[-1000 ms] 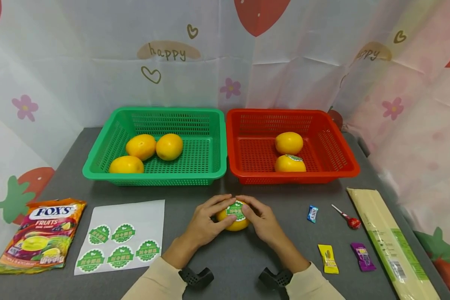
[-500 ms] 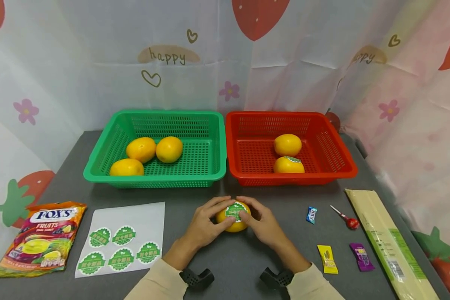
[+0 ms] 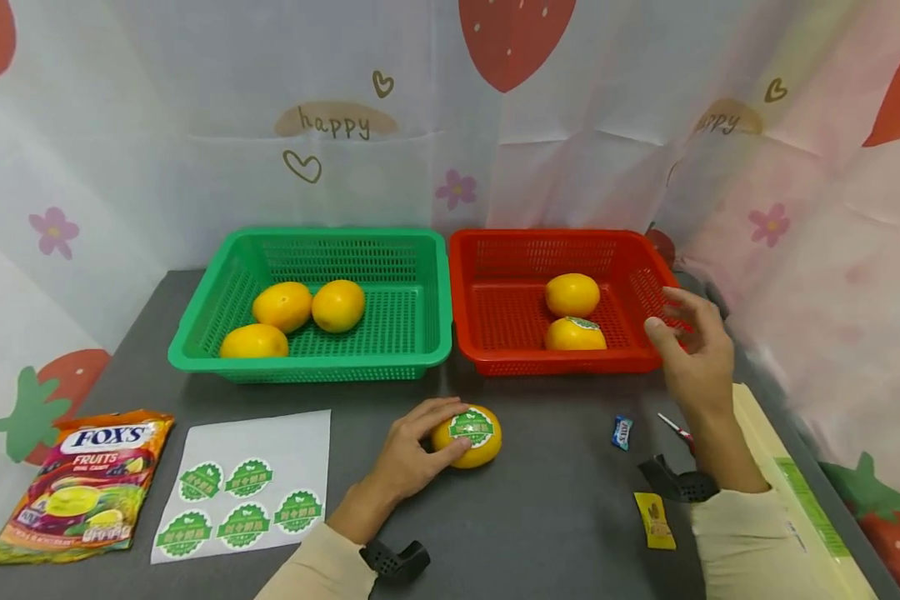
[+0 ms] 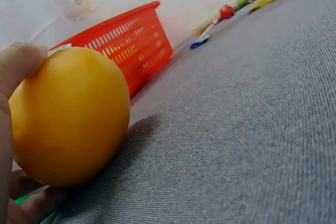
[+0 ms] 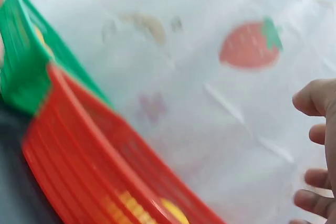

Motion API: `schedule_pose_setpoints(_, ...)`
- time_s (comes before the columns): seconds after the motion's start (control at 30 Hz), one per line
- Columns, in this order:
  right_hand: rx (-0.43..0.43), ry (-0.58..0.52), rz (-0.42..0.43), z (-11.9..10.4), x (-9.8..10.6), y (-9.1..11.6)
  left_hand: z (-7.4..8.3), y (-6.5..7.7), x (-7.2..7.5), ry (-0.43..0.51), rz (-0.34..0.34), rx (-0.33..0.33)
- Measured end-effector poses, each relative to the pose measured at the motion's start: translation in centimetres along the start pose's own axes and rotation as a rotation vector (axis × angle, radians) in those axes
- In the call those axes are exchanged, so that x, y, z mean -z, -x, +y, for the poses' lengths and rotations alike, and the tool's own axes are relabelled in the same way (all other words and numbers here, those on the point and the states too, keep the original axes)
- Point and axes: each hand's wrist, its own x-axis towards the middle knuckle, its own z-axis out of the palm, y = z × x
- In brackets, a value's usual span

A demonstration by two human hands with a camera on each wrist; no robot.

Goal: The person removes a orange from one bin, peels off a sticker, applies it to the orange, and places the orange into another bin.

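Observation:
An orange (image 3: 487, 450) with a round green-and-white sticker (image 3: 471, 426) on top sits on the grey table. My left hand (image 3: 412, 446) grips it from the left, its thumb at the sticker's edge and its fingers round the far side. In the left wrist view the orange (image 4: 73, 116) fills the left part, with only an edge of the sticker showing. Beside the right end of the red basket (image 3: 555, 362), my right hand (image 3: 701, 358) is raised with loosely bent fingers and holds nothing; the right wrist view shows its fingers apart.
Two oranges lie in the red basket and three in the green basket (image 3: 307, 367). At left are a sheet of stickers (image 3: 251, 433) and a candy bag (image 3: 82, 487). Small candies, a lollipop (image 3: 675, 427) and a long pale package (image 3: 802, 475) lie around the right forearm.
My right hand has let go of the orange and moved right and up to the red basket's right end. My left hand stays on the orange.

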Motion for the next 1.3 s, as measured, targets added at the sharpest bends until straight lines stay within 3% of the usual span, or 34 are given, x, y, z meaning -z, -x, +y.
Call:
schedule_pose_setpoints(0.07,-0.044,0.139,0.03,1.3,1.3,-0.8,-0.1,0.1,0.1,0.001,0.002,0.004)
schedule_pose_setpoints(0.2,-0.128,0.241,0.02,3.5,3.1,-1.4,-0.1,0.1,0.1,0.011,0.007,0.019)
schedule_pose_setpoints(0.57,-0.302,0.355,-0.135,8.1,3.6,-0.2,0.4,-0.1,0.5,-0.087,-0.059,0.1)
schedule_pose_setpoints(0.77,-0.35,0.368,-0.116,8.5,3.3,0.5,2.1,-1.0,0.9,-0.096,-0.052,0.111)
schedule_pose_setpoints(0.87,-0.356,0.355,-0.095,8.5,3.2,0.7,3.3,-2.4,1.1,-0.048,-0.032,0.076)
schedule_pose_setpoints(1.0,-0.361,0.336,-0.08,8.6,3.3,0.8,4.9,-5.1,1.5,-0.066,-0.014,0.05)
schedule_pose_setpoints(1.17,-0.365,0.31,-0.087,8.8,3.2,0.8,6.4,-9.2,1.7,-0.128,-0.011,0.094)
schedule_pose_setpoints(1.3,-0.377,0.308,-0.086,8.9,3.4,0.6,6.9,-12.8,0.5,-0.095,-0.022,0.142)
